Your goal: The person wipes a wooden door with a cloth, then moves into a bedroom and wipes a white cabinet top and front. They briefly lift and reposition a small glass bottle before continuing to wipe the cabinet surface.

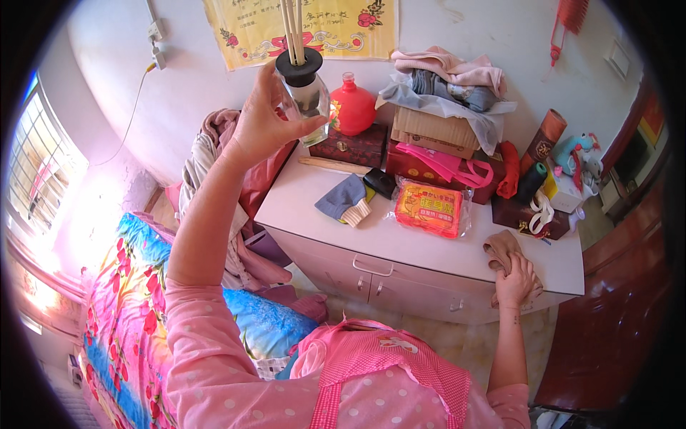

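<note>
My left hand [268,123] is raised over the left end of the white cabinet, its fingers and thumb around a glass reed diffuser [308,102] with a black collar and several pale sticks. At the cabinet's right front edge, my right hand [517,279] rests on a crumpled brown cloth [501,249], part of which hangs over the edge. Between the hands, on the cabinet top [300,206], lie a blue-grey knitted item with a cream cuff [343,201], a small black object [379,183] and an orange plastic-wrapped packet [430,210].
Along the wall stand a red round bottle [353,107] on a dark red box [348,145], a cardboard box [433,128] topped with clothes, a brown tube [544,134] and a thread spool [532,179]. Piled clothes [203,161] and a floral quilt [126,311] are at the left.
</note>
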### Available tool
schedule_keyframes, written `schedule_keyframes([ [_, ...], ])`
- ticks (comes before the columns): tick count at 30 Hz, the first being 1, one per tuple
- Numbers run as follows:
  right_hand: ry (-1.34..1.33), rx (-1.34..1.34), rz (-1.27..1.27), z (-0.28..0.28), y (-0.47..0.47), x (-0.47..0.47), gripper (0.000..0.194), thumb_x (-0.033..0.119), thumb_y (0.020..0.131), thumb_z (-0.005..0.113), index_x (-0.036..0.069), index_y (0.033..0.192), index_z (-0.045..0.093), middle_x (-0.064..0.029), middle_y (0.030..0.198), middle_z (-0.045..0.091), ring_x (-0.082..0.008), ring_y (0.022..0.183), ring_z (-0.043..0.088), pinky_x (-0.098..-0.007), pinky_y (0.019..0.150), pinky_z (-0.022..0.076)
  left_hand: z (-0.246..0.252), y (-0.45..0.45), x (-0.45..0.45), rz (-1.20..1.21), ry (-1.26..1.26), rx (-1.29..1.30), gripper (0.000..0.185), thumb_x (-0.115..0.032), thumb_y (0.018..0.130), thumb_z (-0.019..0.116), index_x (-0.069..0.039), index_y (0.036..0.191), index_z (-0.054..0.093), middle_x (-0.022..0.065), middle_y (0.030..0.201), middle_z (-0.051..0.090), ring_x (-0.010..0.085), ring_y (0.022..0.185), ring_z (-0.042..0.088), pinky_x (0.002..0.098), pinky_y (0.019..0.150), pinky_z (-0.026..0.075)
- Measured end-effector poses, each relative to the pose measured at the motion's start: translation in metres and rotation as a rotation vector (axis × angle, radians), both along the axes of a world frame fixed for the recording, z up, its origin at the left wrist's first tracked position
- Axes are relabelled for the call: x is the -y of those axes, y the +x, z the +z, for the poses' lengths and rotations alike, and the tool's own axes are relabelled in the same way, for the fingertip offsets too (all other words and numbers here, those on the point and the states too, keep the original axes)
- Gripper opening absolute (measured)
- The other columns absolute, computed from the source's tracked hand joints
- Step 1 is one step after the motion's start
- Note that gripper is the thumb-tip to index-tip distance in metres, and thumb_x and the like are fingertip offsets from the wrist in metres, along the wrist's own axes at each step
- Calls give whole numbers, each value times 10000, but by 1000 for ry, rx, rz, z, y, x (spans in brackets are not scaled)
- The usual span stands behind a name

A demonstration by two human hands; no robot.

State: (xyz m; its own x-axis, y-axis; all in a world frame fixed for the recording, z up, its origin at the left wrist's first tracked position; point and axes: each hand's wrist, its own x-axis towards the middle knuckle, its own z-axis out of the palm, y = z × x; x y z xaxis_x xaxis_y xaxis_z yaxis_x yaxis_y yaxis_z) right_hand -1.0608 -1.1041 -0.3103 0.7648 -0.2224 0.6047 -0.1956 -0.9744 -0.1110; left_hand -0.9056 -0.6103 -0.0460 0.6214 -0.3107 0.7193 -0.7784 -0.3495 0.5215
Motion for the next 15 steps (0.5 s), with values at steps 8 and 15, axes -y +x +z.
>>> schedule_keyframes([
  [8,-19,-1,-18,-1,-4,1,412,163,677,634,111,1085,657,-30,1175,625,-249,1133,532,-419,959,385,-54,21,2,364,149,68,919,-233,627,875,-30,1357,354,168,1173,570,270,1146,547,377,988,432],
  [15,-1,-24,-6,-1,0,0,435,157,661,633,109,1094,652,-31,1176,623,-253,1134,529,-428,967,379,-161,54,-10,406,-252,-423,962,-292,645,878,-13,1367,308,200,1235,540,294,1162,541,381,981,437],
])
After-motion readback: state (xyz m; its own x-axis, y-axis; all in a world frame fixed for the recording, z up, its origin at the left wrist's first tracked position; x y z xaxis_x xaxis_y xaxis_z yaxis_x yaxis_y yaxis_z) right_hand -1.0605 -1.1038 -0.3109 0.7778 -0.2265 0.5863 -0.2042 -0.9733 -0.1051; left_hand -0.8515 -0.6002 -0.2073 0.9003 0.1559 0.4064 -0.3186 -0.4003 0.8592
